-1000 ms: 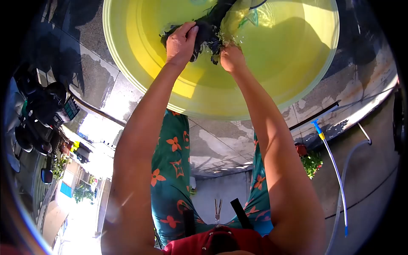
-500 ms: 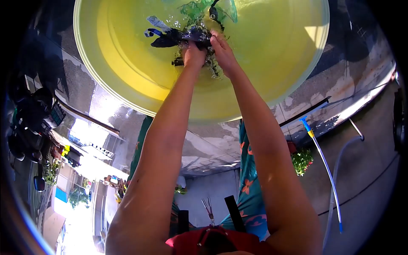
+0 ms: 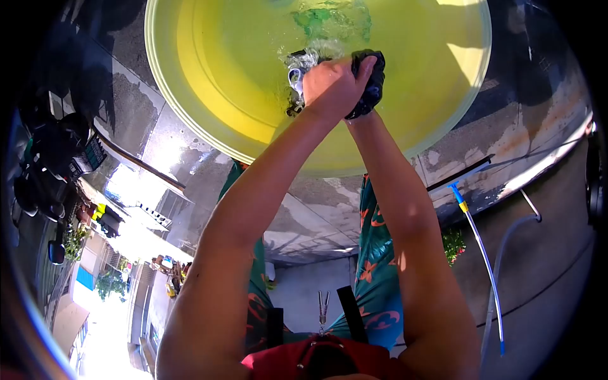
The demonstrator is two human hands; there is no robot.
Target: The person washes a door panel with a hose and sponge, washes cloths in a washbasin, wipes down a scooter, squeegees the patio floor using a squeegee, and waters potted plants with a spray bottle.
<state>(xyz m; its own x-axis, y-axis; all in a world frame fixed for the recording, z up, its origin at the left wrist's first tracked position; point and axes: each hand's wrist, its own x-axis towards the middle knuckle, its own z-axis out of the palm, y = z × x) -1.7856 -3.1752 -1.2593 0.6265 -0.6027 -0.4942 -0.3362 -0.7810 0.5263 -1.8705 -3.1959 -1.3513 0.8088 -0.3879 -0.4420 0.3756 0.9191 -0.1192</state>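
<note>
A dark, shiny, wet bundle, cloth or thin plastic, is bunched between my two hands above the water in a yellow tub. My left hand is closed on it, thumb pressed against its edge. My right hand is covered by the bundle; only the wrist shows below it, so its fingers cannot be seen. A pale loop-shaped piece sticks out left of my left hand amid splashing water. Farther up, a green rippled thing lies under the water.
The tub stands on wet, patchy concrete. To the right are a pole with a blue and yellow head, a grey hose and a flowering plant. Dark objects stand at the left.
Both hands have come together and moved right. The dark bundle, spread out in the water before, is now gathered up between them. The tub sits farther right in view.
</note>
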